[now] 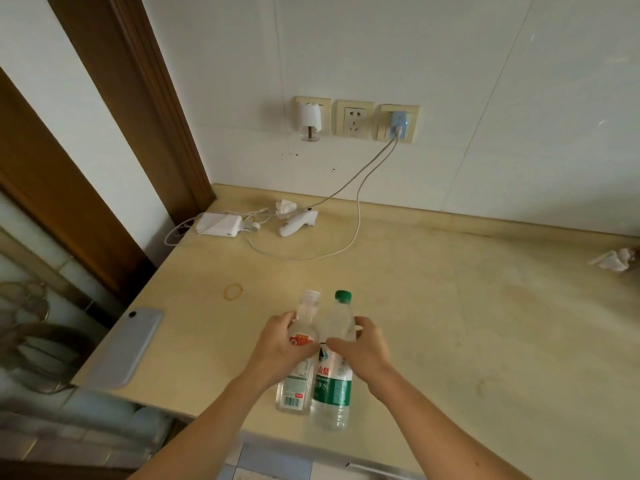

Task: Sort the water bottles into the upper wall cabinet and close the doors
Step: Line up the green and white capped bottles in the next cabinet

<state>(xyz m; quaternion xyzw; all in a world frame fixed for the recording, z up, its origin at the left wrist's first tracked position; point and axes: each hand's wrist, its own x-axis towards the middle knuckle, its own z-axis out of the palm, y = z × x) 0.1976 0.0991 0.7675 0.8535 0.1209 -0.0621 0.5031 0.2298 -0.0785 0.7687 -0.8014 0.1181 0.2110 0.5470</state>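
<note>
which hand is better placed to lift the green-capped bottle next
Right. The right hand already wraps the green-capped bottle, while the left hand is occupied gripping the clear-capped bottle beside it.

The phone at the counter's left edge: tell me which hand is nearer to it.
Left. The left hand, wrapped around the clear-capped bottle, sits on the phone's side. The right hand grips the green-capped bottle, farther right.
</note>
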